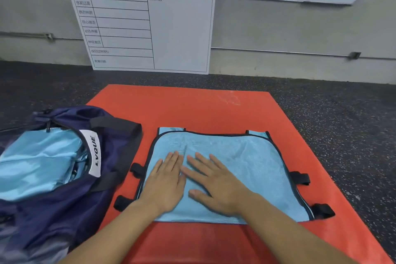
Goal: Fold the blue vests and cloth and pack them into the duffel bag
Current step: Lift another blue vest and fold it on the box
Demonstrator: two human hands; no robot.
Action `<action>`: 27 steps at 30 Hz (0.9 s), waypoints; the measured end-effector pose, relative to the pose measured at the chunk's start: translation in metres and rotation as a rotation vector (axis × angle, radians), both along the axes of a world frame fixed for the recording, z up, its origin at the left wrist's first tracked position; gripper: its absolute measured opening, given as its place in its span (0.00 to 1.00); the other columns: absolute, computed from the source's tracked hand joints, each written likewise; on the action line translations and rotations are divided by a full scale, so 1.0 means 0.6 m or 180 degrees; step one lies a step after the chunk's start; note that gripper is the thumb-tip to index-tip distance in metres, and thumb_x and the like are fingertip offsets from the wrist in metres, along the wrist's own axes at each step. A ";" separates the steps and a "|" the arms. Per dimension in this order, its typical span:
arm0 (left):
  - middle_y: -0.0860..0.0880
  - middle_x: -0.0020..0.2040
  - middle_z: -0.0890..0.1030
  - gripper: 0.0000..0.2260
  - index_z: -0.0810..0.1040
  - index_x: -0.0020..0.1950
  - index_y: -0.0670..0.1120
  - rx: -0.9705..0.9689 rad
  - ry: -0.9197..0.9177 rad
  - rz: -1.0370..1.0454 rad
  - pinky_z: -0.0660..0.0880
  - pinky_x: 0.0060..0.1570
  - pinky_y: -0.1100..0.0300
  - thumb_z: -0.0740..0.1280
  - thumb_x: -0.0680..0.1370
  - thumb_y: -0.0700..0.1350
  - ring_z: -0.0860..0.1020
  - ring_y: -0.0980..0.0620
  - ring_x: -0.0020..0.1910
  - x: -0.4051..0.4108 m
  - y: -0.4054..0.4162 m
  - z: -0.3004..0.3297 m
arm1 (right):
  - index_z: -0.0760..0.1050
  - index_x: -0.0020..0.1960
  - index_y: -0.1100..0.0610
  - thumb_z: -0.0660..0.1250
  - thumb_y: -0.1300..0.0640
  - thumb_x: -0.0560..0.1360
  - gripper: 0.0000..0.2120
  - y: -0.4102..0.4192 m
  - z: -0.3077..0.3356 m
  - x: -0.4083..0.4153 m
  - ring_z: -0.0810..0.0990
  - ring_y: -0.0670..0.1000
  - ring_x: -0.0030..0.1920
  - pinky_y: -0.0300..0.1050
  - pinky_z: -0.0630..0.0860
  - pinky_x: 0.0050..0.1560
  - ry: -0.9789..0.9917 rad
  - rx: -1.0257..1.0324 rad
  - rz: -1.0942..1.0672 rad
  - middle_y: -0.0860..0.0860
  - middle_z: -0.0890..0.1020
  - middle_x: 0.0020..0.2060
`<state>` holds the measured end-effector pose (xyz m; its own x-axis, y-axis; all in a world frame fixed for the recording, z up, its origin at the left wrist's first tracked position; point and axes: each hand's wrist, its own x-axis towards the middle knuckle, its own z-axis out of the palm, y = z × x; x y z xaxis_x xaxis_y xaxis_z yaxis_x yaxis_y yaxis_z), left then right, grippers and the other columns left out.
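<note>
Flat and open, gripping nothing, the left hand point(165, 184) and right hand point(216, 186) press side by side on the blue vest point(252, 169) spread on the orange mat point(192, 107), likely smoothing it for folding, beside the open duffel bag point(64, 199) already holding blue cloth point(36, 163).

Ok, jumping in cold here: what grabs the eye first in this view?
The light blue vest spread flat on the orange mat, with the left hand and right hand pressing on it side by side, fingers straight. To its left the navy duffel bag lies open with shiny blue cloth inside. A white training chart with a green header leans on the wall behind.
</note>
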<state>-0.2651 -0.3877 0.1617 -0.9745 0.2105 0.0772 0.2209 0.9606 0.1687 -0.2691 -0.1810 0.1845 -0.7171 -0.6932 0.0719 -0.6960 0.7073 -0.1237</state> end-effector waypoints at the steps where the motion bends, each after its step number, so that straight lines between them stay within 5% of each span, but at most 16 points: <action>1: 0.51 0.83 0.45 0.41 0.46 0.83 0.46 0.0074 -0.0052 -0.0050 0.37 0.78 0.59 0.29 0.71 0.58 0.41 0.56 0.81 -0.002 -0.006 0.003 | 0.44 0.83 0.43 0.49 0.35 0.83 0.32 -0.012 -0.003 -0.001 0.37 0.44 0.81 0.51 0.36 0.81 -0.0055 -0.0023 0.0134 0.44 0.44 0.83; 9: 0.49 0.82 0.56 0.39 0.58 0.82 0.44 0.0295 0.0287 -0.0088 0.40 0.76 0.62 0.35 0.75 0.59 0.51 0.54 0.81 -0.004 -0.043 0.034 | 0.49 0.83 0.41 0.49 0.31 0.82 0.33 -0.029 -0.025 -0.028 0.39 0.44 0.81 0.53 0.39 0.81 -0.0220 -0.0031 0.0014 0.44 0.47 0.83; 16: 0.45 0.78 0.68 0.35 0.68 0.77 0.43 -0.0014 0.0275 -0.0164 0.55 0.77 0.51 0.41 0.78 0.58 0.63 0.49 0.78 0.012 -0.049 0.027 | 0.48 0.83 0.41 0.47 0.30 0.81 0.33 -0.039 -0.028 -0.041 0.37 0.43 0.81 0.54 0.40 0.81 -0.0221 0.0009 -0.0176 0.43 0.44 0.83; 27: 0.49 0.82 0.57 0.45 0.58 0.81 0.47 -0.0136 -0.0033 0.0121 0.50 0.79 0.56 0.29 0.70 0.61 0.53 0.52 0.81 0.013 -0.085 0.037 | 0.44 0.82 0.37 0.46 0.30 0.82 0.31 -0.036 -0.019 -0.010 0.34 0.42 0.80 0.53 0.37 0.81 -0.0265 0.0166 -0.0056 0.41 0.42 0.82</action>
<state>-0.2572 -0.4389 0.1840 -0.9826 0.1761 0.0588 0.1825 0.9746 0.1295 -0.2749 -0.2026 0.1732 -0.7312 -0.6818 -0.0242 -0.6724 0.7262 -0.1433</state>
